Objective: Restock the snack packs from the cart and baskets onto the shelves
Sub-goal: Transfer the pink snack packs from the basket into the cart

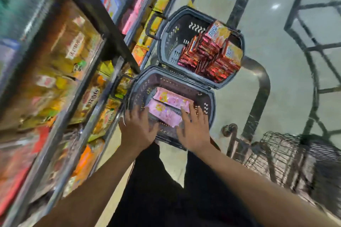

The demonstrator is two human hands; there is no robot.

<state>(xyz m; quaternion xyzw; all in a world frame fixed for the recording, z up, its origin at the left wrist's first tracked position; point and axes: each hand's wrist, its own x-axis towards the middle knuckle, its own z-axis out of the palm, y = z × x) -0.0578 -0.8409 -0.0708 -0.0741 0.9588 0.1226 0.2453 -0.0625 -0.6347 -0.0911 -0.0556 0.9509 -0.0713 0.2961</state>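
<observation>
Where the near basket (209,101) sits on the floor, two pink snack packs (170,106) lie flat inside it. Both hands reach over them with fingers spread and holding nothing: the left hand (137,127) at the basket's left rim, the right hand (193,127) by the packs' right ends. Touching the near basket, the far basket (166,37) holds stacked red and orange packs (210,53). Stocked shelves (60,72) stand to the left, a wire cart (280,155) to the right.
</observation>
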